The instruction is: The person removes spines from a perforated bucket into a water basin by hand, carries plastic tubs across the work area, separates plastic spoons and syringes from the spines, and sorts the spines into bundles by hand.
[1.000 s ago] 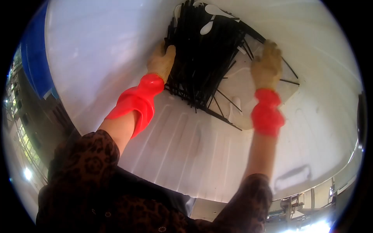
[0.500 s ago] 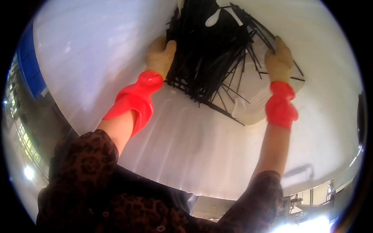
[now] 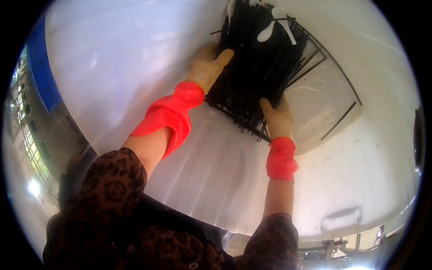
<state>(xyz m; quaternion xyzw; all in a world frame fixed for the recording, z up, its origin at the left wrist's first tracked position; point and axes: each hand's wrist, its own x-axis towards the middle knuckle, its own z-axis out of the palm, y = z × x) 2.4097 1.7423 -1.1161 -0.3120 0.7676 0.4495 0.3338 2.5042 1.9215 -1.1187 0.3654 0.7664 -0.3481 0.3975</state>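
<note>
A dense pile of thin black sticks, which look like chopsticks (image 3: 254,67), lies at the bottom of a deep white tub (image 3: 211,166). My left hand (image 3: 209,67), in a cream work glove with a red cuff, holds the pile's left side; its thumb rests on top and its fingers are hidden. My right hand (image 3: 277,117), gloved alike, grips the pile's lower right side, fingertips hidden among the sticks. A white spoon (image 3: 266,33) and another white utensil (image 3: 288,32) lie on top. A third white piece (image 3: 231,11) sits at the upper left.
The tub's pale floor (image 3: 315,92) shows right of the pile, with a stray black stick (image 3: 338,120) on it. High curved walls surround both arms. A blue panel (image 3: 42,67) stands outside at the left.
My right hand has moved left and down, and the spread sticks on the right are now drawn into the pile. My left hand and the pile appear shifted slightly right in view.
</note>
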